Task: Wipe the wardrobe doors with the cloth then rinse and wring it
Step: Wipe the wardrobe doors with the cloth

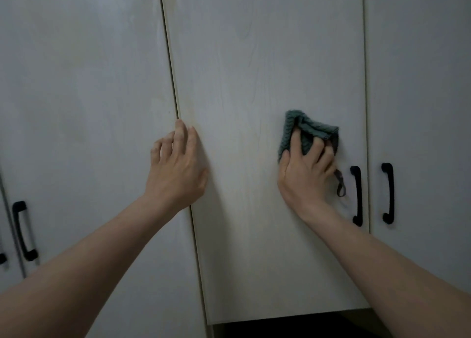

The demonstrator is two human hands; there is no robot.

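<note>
- Two hands up on the wardrobe — both on the middle door point(254, 83), the one being wiped right now by my read.
- Right hand point(304, 171) grips the green cloth point(297, 131), fingers curled into the bunched fabric and pressing it flat to the panel; bunching likely gives a thicker pad and firmer pressure.
- Cloth sits on the right part of the middle door, just left of and above its black handle point(357, 196). A small grey hanging loop point(340, 186) dangles from the cloth beside the wrist, near that handle but I cannot tell if it touches.
- Left hand point(178, 164) is released, fingers straight and spread, resting at the seam where the middle door meets the left door point(84, 95). Probably bracing — keeps the door from giving under the wiping pressure, and steadies the body.
- Left door looks glossy with streaky reflections; could be damp from wiping, but lighting alone could explain it.
- Right door point(420, 83) carries its own black handle point(388, 192), mirrored against the middle one, so those two open as a pair.
- Another black handle point(23, 230) shows low on the far left.
- Dark gap under the middle door's bottom edge; contents not visible.
- Judged stage: wiping underway, rinse and wring not yet done — no sink or water in view.
</note>
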